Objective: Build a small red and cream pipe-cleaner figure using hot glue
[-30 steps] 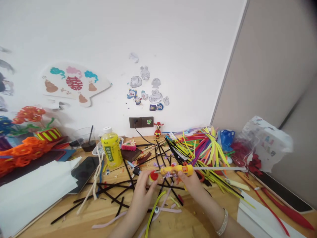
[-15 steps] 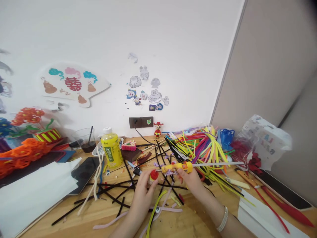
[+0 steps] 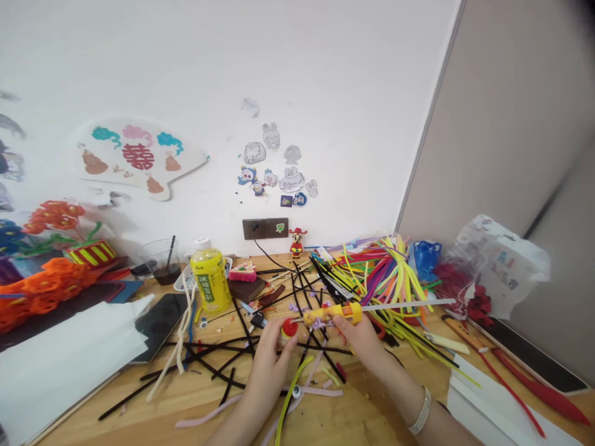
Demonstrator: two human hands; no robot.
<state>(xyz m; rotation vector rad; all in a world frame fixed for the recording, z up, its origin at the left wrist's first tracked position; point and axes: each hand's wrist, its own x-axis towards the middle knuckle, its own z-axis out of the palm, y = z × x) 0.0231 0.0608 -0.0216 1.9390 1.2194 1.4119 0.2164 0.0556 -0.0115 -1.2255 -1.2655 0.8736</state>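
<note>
My right hand point(image 3: 360, 334) is closed round a yellow hot glue gun point(image 3: 332, 314), with a long pale glue stick point(image 3: 409, 305) poking out of its back end. The gun's metal nozzle points left and meets or nearly meets the top of a small red piece point(image 3: 289, 327). That red piece, with a whitish part under it, is pinched in my left hand point(image 3: 271, 350); my fingers hide much of it. Below my hands lie black pipe cleaners point(image 3: 218, 350), a yellow-green pipe cleaner point(image 3: 290, 396) and a googly eye point(image 3: 296, 391).
A yellow drink bottle point(image 3: 211, 282) and a plastic cup point(image 3: 165, 266) stand at back left. Behind the glue gun a heap of coloured pipe cleaners point(image 3: 385, 266) spreads out. White paper point(image 3: 69, 365) lies left; orange-handled scissors or pliers point(image 3: 465, 334) lie right.
The glue gun's nozzle has shifted slightly left, onto or just over the red piece, and the red piece has tilted a little. Both hands otherwise stay in place.
</note>
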